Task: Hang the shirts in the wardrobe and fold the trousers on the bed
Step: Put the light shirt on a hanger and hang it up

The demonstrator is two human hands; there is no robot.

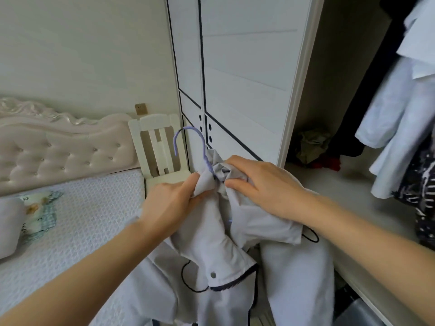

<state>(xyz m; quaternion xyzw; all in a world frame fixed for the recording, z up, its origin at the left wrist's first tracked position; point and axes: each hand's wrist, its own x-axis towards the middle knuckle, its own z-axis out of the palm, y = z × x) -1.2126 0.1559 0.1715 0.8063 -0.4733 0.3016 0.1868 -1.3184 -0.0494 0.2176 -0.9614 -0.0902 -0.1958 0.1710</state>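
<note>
A pale grey shirt with a dark zip and dark drawcords hangs in front of me on a purple hanger, whose hook sticks up above the bunched collar. My left hand grips the collar fabric on the left of the hook. My right hand holds the bunched cloth on the right side. The hanger's shoulders are hidden inside the shirt. The open wardrobe is at the right, and the bed with a white textured cover lies at the left.
Light blue shirts and a dark patterned garment hang inside the wardrobe at right. Crumpled clothes lie on its shelf. White wardrobe doors stand ahead, a small white chair beside the tufted headboard. Pillows lie at the bed's left.
</note>
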